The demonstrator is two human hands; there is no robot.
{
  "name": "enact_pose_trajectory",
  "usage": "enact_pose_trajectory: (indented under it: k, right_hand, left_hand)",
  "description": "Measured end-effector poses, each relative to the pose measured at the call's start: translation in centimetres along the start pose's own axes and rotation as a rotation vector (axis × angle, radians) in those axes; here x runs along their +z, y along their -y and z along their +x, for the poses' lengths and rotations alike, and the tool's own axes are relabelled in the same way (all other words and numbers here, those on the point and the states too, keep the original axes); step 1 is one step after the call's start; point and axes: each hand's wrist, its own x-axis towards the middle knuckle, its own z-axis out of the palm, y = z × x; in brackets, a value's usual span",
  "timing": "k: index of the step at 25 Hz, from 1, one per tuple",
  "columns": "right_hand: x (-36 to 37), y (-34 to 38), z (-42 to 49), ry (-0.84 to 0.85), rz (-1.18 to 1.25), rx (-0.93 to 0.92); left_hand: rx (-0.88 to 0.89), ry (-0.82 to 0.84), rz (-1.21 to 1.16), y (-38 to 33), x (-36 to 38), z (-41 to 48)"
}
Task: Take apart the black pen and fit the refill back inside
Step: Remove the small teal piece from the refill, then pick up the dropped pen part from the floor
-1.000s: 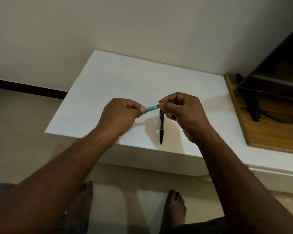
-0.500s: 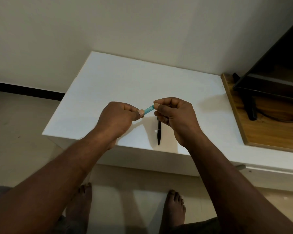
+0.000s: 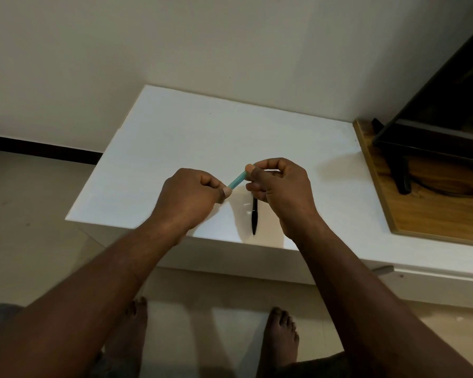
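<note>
A black pen (image 3: 254,215) lies on the white table (image 3: 189,137) near its front edge, tip toward me, its far end hidden under my right hand. Above the table both hands hold a teal pen (image 3: 237,181), tilted up to the right. My left hand (image 3: 191,197) pinches its lower left end. My right hand (image 3: 280,186) pinches its upper right end between thumb and fingertips. Only a short middle stretch of the teal pen shows between the hands.
A wooden board (image 3: 432,214) lies on the table's right side with a dark stand and frame (image 3: 426,143) on it. A wall rises behind the table. My bare feet (image 3: 280,334) stand on the tiled floor below the front edge.
Both hands shifted slightly with the teal pen, which now tilts more steeply up to the right. The black pen has stayed put on the table.
</note>
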Motion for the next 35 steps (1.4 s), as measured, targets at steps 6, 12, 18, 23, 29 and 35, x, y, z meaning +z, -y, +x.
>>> enact_pose_trajectory:
  k: [6, 12, 18, 23, 29, 35]
  right_hand:
    - [-1.1, -1.2, 0.8, -0.046, -0.734, -0.119]
    - [-0.2, -1.9, 0.3, 0.015, -0.885, -0.156]
    - [-0.3, -1.7, 0.1, 0.017, -0.908, -0.156]
    - [-0.1, -1.4, 0.0, 0.017, -0.876, -0.120]
    - [0.0, -0.7, -0.1, 0.048, -0.560, -0.020]
    - [0.4, 0.9, -1.0, 0.283, -0.239, 0.023]
  left_hand:
    - [-0.056, -0.114, 0.315, 1.4, -0.4, 0.8]
    - [-0.043, -0.097, 0.476, 2.0, 0.0, 1.1]
    - [0.008, -0.099, 0.479, 2.0, 0.1, 1.1]
    - [0.000, -0.057, 0.183, 1.2, 0.4, 0.8]
    - [-0.037, 0.005, -0.041, 0.3, 0.4, 0.3]
    - [-0.066, 0.072, -0.190, -0.3, 0.1, 0.1]
